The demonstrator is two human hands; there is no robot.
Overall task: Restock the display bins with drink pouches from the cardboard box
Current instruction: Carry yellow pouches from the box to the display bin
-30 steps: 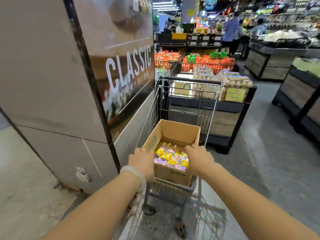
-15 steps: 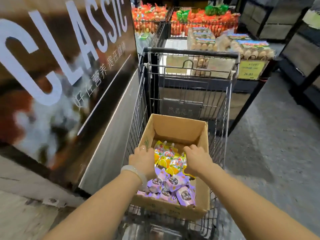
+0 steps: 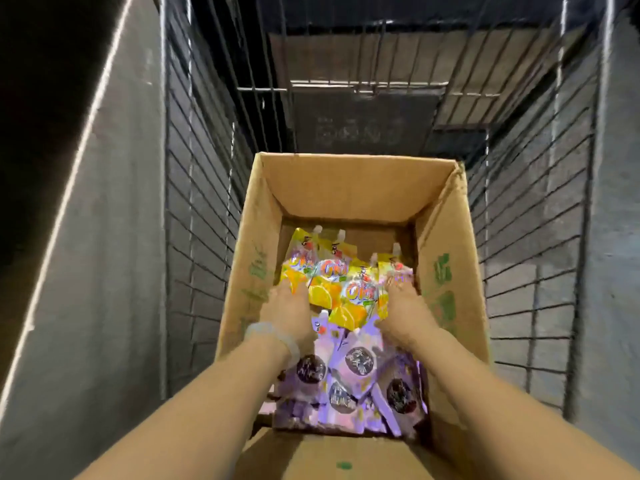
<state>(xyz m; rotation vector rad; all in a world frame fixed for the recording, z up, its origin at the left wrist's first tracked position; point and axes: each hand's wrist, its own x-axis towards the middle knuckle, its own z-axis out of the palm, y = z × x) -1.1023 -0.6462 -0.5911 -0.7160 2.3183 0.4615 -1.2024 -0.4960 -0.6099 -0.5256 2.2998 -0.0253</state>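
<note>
An open cardboard box (image 3: 346, 188) sits inside a wire shopping cart (image 3: 204, 174). Yellow orange-drink pouches (image 3: 346, 289) lie in the far half of the box, and purple pouches (image 3: 356, 368) fill the near half. Both of my hands are down inside the box. My left hand (image 3: 289, 313), with a pale bracelet on its wrist, lies against the left side of the yellow pile. Against the right side lies my right hand (image 3: 405, 306). The fingers of both point forward, and their tips are blurred among the pouches. No display bin is in view.
The cart's wire walls rise close on the left, right and far side of the box. A grey panel (image 3: 104, 237) stands just left of the cart. Grey floor (image 3: 616, 237) shows through the right wall.
The view has dropped and closed in on the box. Both hands have moved from the box's side edges down inside it onto the yellow pouches.
</note>
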